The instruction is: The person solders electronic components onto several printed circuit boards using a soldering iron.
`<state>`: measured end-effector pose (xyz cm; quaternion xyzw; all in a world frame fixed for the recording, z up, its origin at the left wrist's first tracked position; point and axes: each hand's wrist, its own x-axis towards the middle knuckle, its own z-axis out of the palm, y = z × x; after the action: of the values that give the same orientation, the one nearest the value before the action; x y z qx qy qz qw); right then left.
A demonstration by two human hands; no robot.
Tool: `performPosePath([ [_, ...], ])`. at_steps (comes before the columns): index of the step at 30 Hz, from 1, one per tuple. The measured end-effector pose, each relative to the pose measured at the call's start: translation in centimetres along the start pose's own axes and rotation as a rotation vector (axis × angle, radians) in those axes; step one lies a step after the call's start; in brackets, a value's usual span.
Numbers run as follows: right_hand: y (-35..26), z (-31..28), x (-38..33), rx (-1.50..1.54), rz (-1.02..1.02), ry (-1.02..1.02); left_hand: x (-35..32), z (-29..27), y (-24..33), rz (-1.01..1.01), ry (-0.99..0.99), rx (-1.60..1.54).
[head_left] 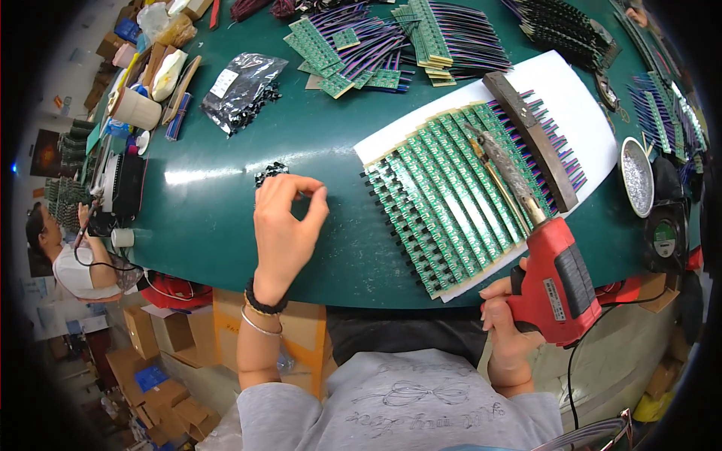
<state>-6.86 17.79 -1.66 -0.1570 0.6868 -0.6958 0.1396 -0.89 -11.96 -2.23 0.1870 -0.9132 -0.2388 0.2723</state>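
My left hand (282, 225) is over the table, thumb and forefinger curled into a pinch beside a small pile of black components (271, 173). Whatever is between the fingertips is too small to make out. With my right hand (505, 334) I grip the handle of a red soldering gun (560, 274), its long metal tip pointing up and away over rows of green circuit boards (451, 199). The boards lie side by side on a white board (376, 146). Black parts line the leftmost rows. A dark metal bar (530, 135) rests across the wired right end.
Bundles of wired circuit boards (320, 52) lie at the back of the green table (218, 218). A plastic bag (241, 86) spills black parts. A bowl of silvery bits (637, 177) stands at right, the soldering gun's cord (575, 376) hangs down, and another person (83, 259) sits at left.
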Motion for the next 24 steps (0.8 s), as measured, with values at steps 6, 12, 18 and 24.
performPosePath([
  [6, 0.1, -0.1, -0.5, 0.023, 0.046, -0.041, 0.0, -0.7, -1.4, -0.204, -0.048, -0.056],
  [12, 0.6, -0.7, -1.1, -0.032, 0.004, -0.144, -0.2, -0.5, -1.7, -0.237, -0.028, -0.046],
  [18, 0.7, -0.7, -1.2, -0.028, 0.027, -0.178, -0.2, -0.3, -2.0, -0.194, 0.020, -0.041],
  [24, 0.9, -0.8, -1.2, -0.029, -0.027, -0.201, 0.0, -0.6, -1.9, -0.193, 0.037, -0.047],
])
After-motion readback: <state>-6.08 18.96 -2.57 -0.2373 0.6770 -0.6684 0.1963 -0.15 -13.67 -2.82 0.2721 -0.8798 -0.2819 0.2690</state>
